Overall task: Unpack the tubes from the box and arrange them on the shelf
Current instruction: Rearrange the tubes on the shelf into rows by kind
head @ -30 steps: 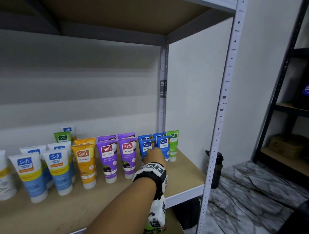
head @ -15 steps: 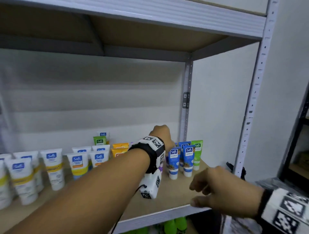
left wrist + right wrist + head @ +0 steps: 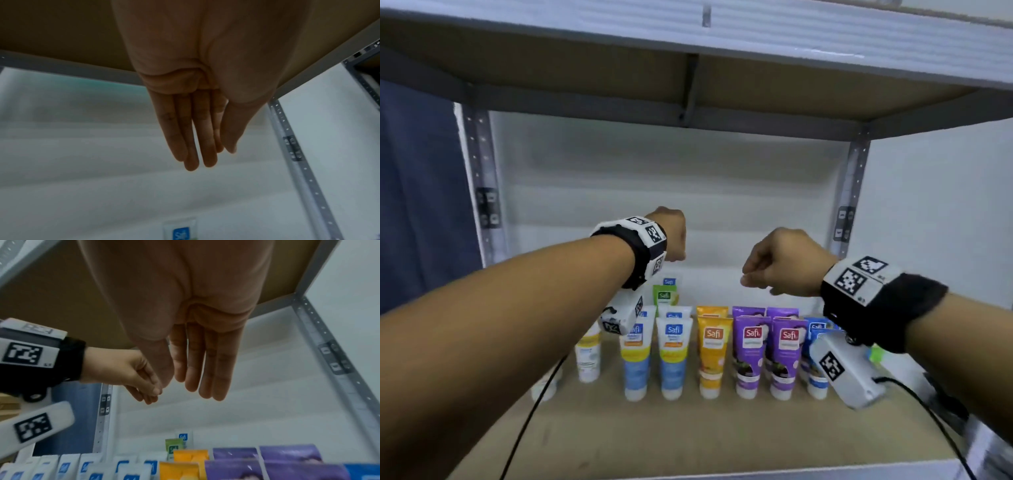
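Several Safi tubes stand cap-down in rows on the wooden shelf board (image 3: 688,435): white-and-blue tubes (image 3: 674,356), an orange tube (image 3: 712,356), purple tubes (image 3: 751,353), blue tubes (image 3: 816,359) and a green tube (image 3: 664,296) at the back. My left hand (image 3: 671,236) hovers above the white-and-blue tubes and touches nothing. My right hand (image 3: 780,263) hovers above the purple tubes. The wrist views show the left hand (image 3: 207,159) and the right hand (image 3: 197,386) with straight, hanging fingers that hold nothing. The box is out of view.
The upper shelf board (image 3: 688,85) lies close above both hands. Grey metal uprights (image 3: 854,192) (image 3: 482,192) frame the bay, with a white back panel (image 3: 671,178) behind. Black cables (image 3: 530,421) hang from the wrist cameras over the shelf's front edge.
My left hand left the blue tubes at the right end and rose over the white-and-blue ones. My right hand came up from the lower right. The view swung left and nearer.
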`<state>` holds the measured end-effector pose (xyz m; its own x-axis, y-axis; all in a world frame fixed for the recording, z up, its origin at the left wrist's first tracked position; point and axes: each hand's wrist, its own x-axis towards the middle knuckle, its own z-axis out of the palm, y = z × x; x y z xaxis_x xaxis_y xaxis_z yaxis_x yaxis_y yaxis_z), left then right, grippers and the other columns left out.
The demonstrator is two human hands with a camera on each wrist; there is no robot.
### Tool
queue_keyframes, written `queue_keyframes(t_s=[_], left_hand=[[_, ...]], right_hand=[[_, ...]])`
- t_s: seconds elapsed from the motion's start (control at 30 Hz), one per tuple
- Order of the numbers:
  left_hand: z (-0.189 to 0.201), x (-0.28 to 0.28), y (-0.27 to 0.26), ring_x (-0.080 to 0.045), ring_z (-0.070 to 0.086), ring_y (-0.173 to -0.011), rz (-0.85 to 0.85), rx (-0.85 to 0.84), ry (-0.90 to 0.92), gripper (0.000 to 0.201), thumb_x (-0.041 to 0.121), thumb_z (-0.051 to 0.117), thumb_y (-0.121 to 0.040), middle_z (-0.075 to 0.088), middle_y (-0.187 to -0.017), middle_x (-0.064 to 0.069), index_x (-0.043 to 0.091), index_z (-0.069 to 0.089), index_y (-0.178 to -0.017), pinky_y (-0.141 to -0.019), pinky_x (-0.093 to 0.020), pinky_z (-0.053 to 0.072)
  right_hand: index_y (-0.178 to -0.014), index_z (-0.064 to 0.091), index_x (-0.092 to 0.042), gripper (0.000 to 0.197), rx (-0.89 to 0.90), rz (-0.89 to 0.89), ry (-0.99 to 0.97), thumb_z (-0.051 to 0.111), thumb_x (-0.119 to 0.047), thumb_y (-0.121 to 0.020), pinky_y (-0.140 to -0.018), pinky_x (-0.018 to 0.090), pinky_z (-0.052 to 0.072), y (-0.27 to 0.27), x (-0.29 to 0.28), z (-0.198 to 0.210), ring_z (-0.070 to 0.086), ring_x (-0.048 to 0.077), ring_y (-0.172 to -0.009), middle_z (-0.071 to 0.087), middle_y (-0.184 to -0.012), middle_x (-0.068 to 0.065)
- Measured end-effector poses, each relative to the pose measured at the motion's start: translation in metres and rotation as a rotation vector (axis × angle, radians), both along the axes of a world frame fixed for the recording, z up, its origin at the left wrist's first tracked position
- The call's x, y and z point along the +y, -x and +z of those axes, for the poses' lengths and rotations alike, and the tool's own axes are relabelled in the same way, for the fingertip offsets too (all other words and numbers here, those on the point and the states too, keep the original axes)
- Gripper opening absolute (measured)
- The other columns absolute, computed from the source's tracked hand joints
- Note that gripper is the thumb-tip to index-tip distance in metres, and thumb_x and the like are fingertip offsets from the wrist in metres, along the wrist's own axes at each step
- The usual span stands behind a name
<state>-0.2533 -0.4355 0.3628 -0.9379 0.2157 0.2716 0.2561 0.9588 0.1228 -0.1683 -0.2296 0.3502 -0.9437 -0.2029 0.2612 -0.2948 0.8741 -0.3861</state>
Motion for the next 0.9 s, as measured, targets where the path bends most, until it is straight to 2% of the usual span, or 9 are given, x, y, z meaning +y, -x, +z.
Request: queue_keyframes(t_s=[0.13,0.3,0.4,0.5,0.63,0.7,0.8,0.9], left_hand=[[-0.003,-0.023,0.019,-0.025,0.068,-0.085,0.013,-0.064,0.029,0.015,0.022,0.074,-0.075,0.070,-0.091,-0.005,0.013,0.074,-0.088,-0.080,-0.035,0.058],[-0.017,-0.030,0.047,-0.024,0.068,-0.089,-0.015,-0.115,0.087,0.016,0.018,0.076,-0.076,0.072,-0.094,-0.006,0.010,0.076,-0.090,-0.081,-0.033,0.057],[-0.025,-0.034,0.066,-0.024,0.069,-0.087,-0.027,-0.133,0.116,0.018,0.018,0.079,-0.074,0.073,-0.093,-0.007,0.010,0.076,-0.090,-0.081,-0.034,0.057],[-0.026,-0.039,0.083,-0.023,0.069,-0.083,-0.037,-0.197,0.121,0.019,0.018,0.080,-0.072,0.072,-0.085,-0.006,0.009,0.077,-0.090,-0.080,-0.031,0.057],[-0.026,-0.041,0.101,-0.018,0.064,-0.072,-0.072,-0.264,0.161,0.022,0.021,0.081,-0.073,0.065,-0.067,-0.001,0.009,0.078,-0.091,-0.071,-0.024,0.054],[-0.027,-0.041,0.110,-0.018,0.067,-0.072,-0.086,-0.337,0.188,0.022,0.024,0.082,-0.072,0.069,-0.071,-0.001,0.010,0.078,-0.089,-0.070,-0.025,0.056],[-0.032,-0.042,0.120,-0.021,0.073,-0.077,-0.143,-0.424,0.216,0.022,0.028,0.086,-0.063,0.075,-0.075,-0.002,0.017,0.080,-0.080,-0.075,-0.033,0.061],[-0.040,-0.042,0.127,-0.021,0.073,-0.068,-0.175,-0.447,0.233,0.017,0.023,0.088,-0.059,0.075,-0.077,-0.006,0.017,0.079,-0.072,-0.074,-0.041,0.061]], right_hand=[[-0.076,0.075,-0.014,0.010,-0.035,-0.021,0.055,0.081,-0.022,-0.075,-0.067,0.040,0.062,0.047,-0.021,0.006,0.073,0.027,-0.074,0.073,-0.076,0.008],[-0.086,0.074,-0.009,0.017,-0.085,-0.018,-0.002,0.079,-0.023,-0.078,-0.069,0.036,0.062,0.100,-0.051,0.007,0.073,0.024,-0.076,0.073,-0.079,0.010],[-0.086,0.074,-0.009,0.017,-0.114,-0.023,-0.075,0.079,-0.022,-0.077,-0.069,0.038,0.062,0.135,-0.066,0.001,0.073,0.025,-0.076,0.073,-0.079,0.010],[-0.088,0.075,-0.009,0.019,-0.127,-0.008,-0.180,0.080,-0.023,-0.076,-0.067,0.039,0.062,0.167,-0.082,-0.007,0.073,0.026,-0.075,0.074,-0.080,0.010],[-0.095,0.075,-0.005,0.025,-0.195,0.026,-0.276,0.077,-0.023,-0.078,-0.072,0.039,0.062,0.202,-0.099,-0.013,0.073,0.025,-0.080,0.075,-0.086,0.012],[-0.097,0.074,-0.005,0.025,-0.246,0.057,-0.286,0.078,-0.020,-0.078,-0.074,0.039,0.061,0.219,-0.107,-0.016,0.073,0.025,-0.081,0.074,-0.087,0.013],[-0.096,0.074,-0.005,0.025,-0.310,0.071,-0.319,0.080,-0.015,-0.075,-0.072,0.041,0.061,0.241,-0.119,-0.024,0.073,0.025,-0.079,0.074,-0.084,0.014],[-0.094,0.074,-0.005,0.026,-0.364,0.096,-0.381,0.082,-0.016,-0.071,-0.071,0.046,0.061,0.255,-0.129,-0.032,0.074,0.027,-0.079,0.075,-0.082,0.013]])
